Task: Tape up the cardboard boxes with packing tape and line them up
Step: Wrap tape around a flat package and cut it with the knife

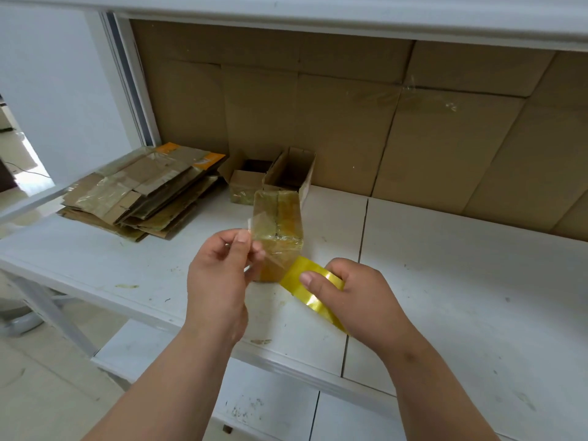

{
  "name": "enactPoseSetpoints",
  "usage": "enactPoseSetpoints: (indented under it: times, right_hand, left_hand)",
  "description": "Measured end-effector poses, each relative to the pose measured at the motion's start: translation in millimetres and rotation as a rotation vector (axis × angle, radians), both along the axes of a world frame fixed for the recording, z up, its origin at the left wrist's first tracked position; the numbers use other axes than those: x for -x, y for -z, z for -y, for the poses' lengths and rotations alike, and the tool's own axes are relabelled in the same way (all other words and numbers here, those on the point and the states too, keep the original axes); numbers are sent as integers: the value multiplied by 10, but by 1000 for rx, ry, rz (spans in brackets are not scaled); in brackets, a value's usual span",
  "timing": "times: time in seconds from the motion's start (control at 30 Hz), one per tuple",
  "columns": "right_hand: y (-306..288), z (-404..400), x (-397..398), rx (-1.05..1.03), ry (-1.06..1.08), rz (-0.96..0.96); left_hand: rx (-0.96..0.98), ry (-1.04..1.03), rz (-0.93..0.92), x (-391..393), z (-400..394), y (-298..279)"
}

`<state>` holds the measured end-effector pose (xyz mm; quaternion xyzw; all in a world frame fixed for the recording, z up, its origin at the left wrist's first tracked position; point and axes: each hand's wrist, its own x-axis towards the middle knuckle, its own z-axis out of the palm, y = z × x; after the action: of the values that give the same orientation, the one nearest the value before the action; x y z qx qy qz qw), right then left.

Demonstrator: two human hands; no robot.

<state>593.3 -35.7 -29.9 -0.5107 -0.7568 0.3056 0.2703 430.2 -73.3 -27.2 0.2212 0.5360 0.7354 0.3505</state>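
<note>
From the head camera, the person's left hand (219, 275) pinches the loose end of a clear tape strip (254, 232) between thumb and fingers, just beside a small closed cardboard box (280, 218) standing on the white shelf (445, 281). The right hand (346, 294) grips the yellow packing tape roll (310, 288), thumb on top, close against the box's near end. Behind it sit two open cardboard boxes (288, 173), touching each other. To the left lies a pile of flattened cardboard (143, 192). Cardboard sheets (381, 122) line the back wall.
</note>
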Motion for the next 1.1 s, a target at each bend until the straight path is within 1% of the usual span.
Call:
enactPoseSetpoints:
  times: [0.07, 0.13, 0.27, 0.4, 0.57, 0.63, 0.8, 0.93, 1.0, 1.1]
  right_hand:
    - [-10, 0, -51, -11, 9, 12]
    - [-21, 7, -91, -13, 14, 24]
    - [-33, 13, -129, -22, 23, 11]
    - [-61, -2, -119, -48, 29, 17]
    - [-123, -19, -92, -52, 55, 46]
    - [-149, -30, -70, -55, 63, 55]
    - [-206, -69, 25, -65, 86, 90]
    - [-244, -106, 63, -48, 104, 56]
    - [-247, -126, 59, -53, 111, 20]
    - [-234, -141, 52, -67, 117, 32]
  left_hand:
    - [16, -50, -134, -16, 45, 13]
    - [33, -75, -197, -43, 89, 15]
    - [37, -69, -209, -47, 111, 28]
    - [22, -40, -146, 2, 84, 22]
    - [30, -14, -224, 86, 25, 11]
    - [47, 11, -204, 116, -14, 11]
    - [101, 116, -67, 226, -113, -51]
    - [141, 170, -154, 257, -173, -111]
    - [144, 183, -156, 294, -204, -107]
    - [111, 225, -17, 378, -233, -111]
